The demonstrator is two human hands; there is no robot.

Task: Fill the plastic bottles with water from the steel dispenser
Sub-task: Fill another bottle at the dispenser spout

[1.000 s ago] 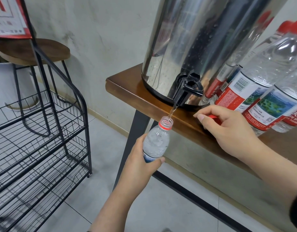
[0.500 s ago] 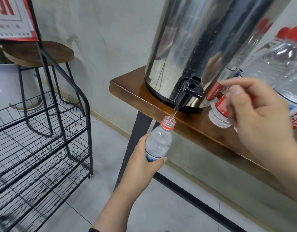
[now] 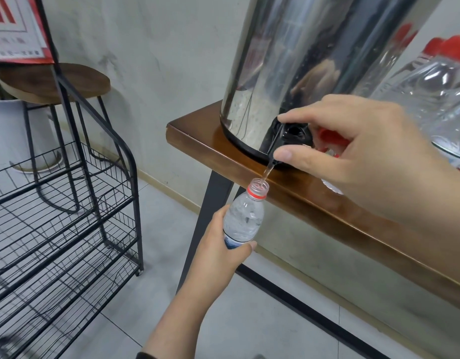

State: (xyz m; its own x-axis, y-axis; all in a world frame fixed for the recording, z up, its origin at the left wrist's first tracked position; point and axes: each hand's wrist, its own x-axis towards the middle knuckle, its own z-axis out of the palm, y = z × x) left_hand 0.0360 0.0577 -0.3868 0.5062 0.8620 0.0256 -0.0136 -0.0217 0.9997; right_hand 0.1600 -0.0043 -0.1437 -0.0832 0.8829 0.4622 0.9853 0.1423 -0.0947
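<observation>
Bottle in hand: one small clear plastic bottle with a red neck ring, uncapped, held below the table edge; its long axis is near upright, the mouth leaning slightly toward the tap.
Left hand: the left hand is wrapped round the lower half of the bottle, thumb across the label.
Right hand: the right hand has forefinger and thumb pinching at the black plastic tap; whether it also holds the red item seen behind its fingers cannot be told.
Dispenser: one tall polished steel dispenser stands on the dark brown wooden table, near its left corner.
Governing relation: the tap lies directly above and just right of the bottle mouth; a thin stream of water runs from it into the neck. The right hand is on the tap, the left well below it.
Fill level: water appears near the shoulder; judged close to full.
Next move, judged: shut the tap with the right hand while the left keeps the mouth under the stream.
Other bottles: at least two clear red-capped bottles on the table right of the dispenser; exact count hidden by the hand and frame edge.
Surroundings: one black wire rack; one round wooden stool.
</observation>
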